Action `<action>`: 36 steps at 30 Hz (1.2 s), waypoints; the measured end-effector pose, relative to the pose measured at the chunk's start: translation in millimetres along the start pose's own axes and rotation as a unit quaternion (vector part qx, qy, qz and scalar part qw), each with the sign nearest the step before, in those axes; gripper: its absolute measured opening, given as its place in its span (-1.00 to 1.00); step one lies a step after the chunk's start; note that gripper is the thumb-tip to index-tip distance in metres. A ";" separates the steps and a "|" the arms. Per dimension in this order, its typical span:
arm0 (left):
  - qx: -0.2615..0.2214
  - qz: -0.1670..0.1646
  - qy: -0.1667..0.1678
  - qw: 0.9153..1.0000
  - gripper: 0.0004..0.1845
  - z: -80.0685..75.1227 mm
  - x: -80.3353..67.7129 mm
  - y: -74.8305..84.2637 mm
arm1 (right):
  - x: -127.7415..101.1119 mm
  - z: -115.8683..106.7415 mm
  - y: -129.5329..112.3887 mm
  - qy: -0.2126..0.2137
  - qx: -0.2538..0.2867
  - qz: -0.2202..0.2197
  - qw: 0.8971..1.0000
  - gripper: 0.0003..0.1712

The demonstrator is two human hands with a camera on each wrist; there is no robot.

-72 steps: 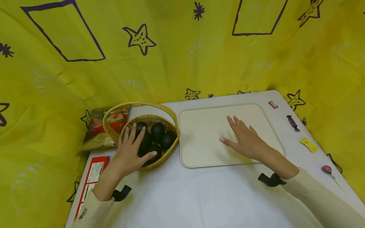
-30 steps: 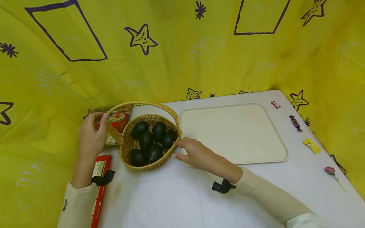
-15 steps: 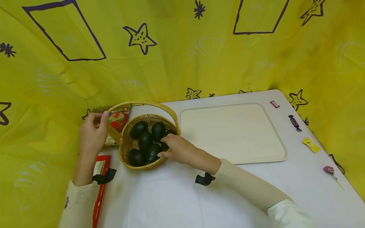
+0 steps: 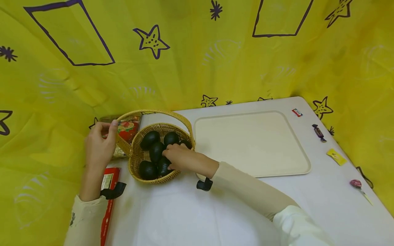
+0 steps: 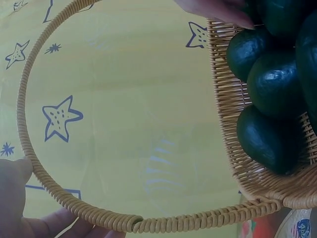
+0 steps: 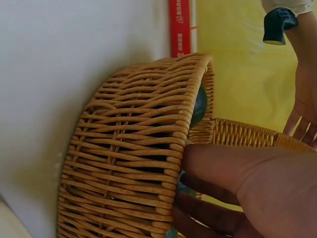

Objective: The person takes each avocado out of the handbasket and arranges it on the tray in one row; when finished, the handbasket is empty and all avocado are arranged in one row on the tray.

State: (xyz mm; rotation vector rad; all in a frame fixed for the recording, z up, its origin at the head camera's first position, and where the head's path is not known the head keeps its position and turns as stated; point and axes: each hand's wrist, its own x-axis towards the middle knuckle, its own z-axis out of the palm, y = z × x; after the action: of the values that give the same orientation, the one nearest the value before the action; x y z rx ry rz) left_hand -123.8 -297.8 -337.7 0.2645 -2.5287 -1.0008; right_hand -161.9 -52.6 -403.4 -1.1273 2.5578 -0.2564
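Note:
A woven basket (image 4: 135, 164) with several dark green avocados (image 4: 149, 139) stands left of a cream tray (image 4: 252, 143). My left hand (image 4: 100, 147) grips the hoop handle (image 4: 154, 112) at its left end; the left wrist view shows the thumb and fingers (image 5: 12, 188) round the handle (image 5: 99, 215) and the avocados (image 5: 275, 84) beyond. My right hand (image 4: 178, 157) reaches into the basket with its fingers curled over an avocado on the right side, which it mostly hides. In the right wrist view this hand (image 6: 247, 183) dips over the basket wall (image 6: 133, 148).
A snack bag (image 4: 127, 126) lies behind the basket and a red box (image 4: 107, 191) under my left forearm. At the table's right edge lie a wrapped candy (image 4: 318, 132), a yellow packet (image 4: 336, 157) and a lollipop (image 4: 357, 184). Yellow patterned cloth walls surround the table.
My right hand left the tray, crossed to the basket's rim and went in among the avocados. My left hand moved off the avocados to the handle and stays there.

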 end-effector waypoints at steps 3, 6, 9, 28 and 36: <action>-0.002 -0.003 -0.003 1.000 -0.38 0.4 -0.5 0.3 | 6.1 -1.6 -3.5 -0.031 -0.015 -0.003 0.999 -0.40; -0.004 -0.006 -0.005 1.000 -0.37 1.0 0.0 0.4 | 11.2 -3.7 -6.8 -0.056 -0.019 -0.006 0.998 -0.38; -0.007 -0.009 -0.007 1.000 -0.35 1.3 0.1 0.1 | 14.7 -5.3 -9.0 -0.075 -0.029 -0.005 0.997 -0.37; -0.011 0.003 -0.006 1.000 -0.38 0.9 -0.1 -0.9 | 20.4 4.7 2.6 -0.047 -0.036 -0.003 0.998 -0.18; -0.012 0.004 0.002 1.000 -0.40 3.5 0.9 -1.5 | 25.0 0.6 5.6 -0.097 -0.008 -0.011 0.995 -0.21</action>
State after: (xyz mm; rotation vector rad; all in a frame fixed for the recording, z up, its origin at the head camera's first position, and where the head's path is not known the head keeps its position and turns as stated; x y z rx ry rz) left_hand -126.1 -297.0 -340.8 0.2481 -2.5112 -1.0256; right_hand -181.3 -67.5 -411.3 -1.1272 2.3829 -0.1255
